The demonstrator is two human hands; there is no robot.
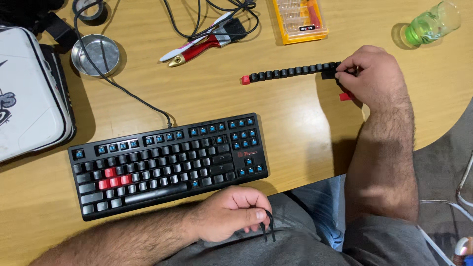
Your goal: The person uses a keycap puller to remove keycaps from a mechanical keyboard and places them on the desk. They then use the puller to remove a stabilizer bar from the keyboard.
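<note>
A black keyboard (pixel 167 165) lies on the wooden table (pixel 295 123), its top rows and right clusters stripped to blue switches, with a few red keycaps at its left. My right hand (pixel 372 74) pinches a black keycap (pixel 329 73) at the right end of a row of removed keycaps (pixel 290 72), which begins with a red one at the left. A red keycap (pixel 345 96) peeks out under that hand. My left hand (pixel 234 213) rests at the table's near edge, closed on a black wire keycap puller (pixel 267 227).
At the back lie a round metal tin (pixel 95 54), a brush with a red handle (pixel 204 39), tangled cables (pixel 221 15), an orange bit case (pixel 299 19) and a green glass bottle (pixel 431 24) on its side. A white bag (pixel 27 88) sits at the left.
</note>
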